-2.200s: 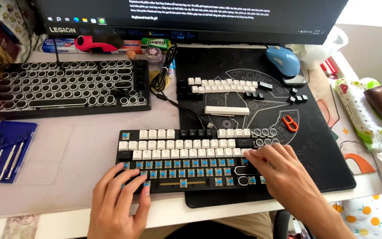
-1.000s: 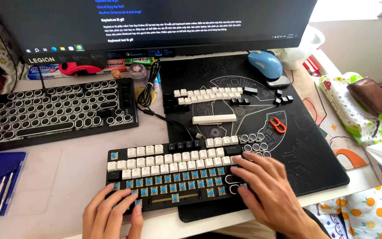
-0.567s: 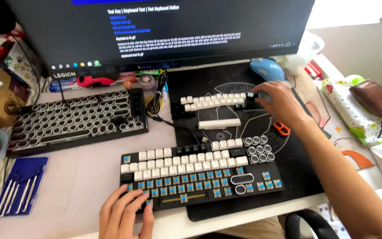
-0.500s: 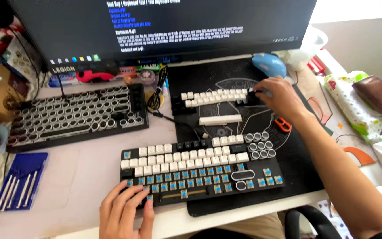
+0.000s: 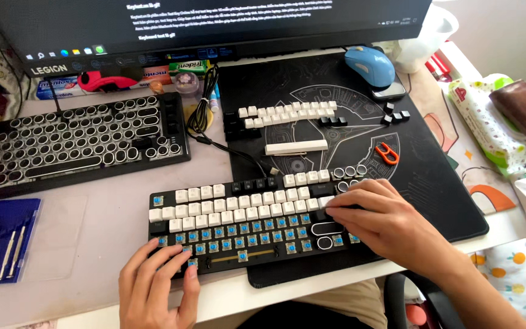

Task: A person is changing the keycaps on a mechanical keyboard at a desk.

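Two hands: both rest on the half-built keyboard [image 5: 251,225] at the front edge of the desk [image 5: 92,213].
Left hand [image 5: 156,286]: fingers spread loosely over the bottom-left corner, fingertips on bare blue switches, gripping nothing.
Right hand [image 5: 385,222]: lies over the right end, fingers pressed together on a white keycap [image 5: 327,201]; whether it pinches the cap I cannot tell.
Keyboard: black frame, white caps on the upper rows, lower rows uncapped, partly on the black desk mat [image 5: 433,164].
Loose keycaps [image 5: 284,113]: white rows on the mat, behind the keyboard, with a long white bar [image 5: 296,147] below them.
Orange puller [image 5: 386,153]: on the mat, right of the bar.
Packages: green-and-white wipes pack [image 5: 488,128] at the right, brown wallet [image 5: 525,106] on top; small green gum pack [image 5: 187,67] under the monitor [image 5: 214,24].
Blue tool case [image 5: 1,240]: far left.
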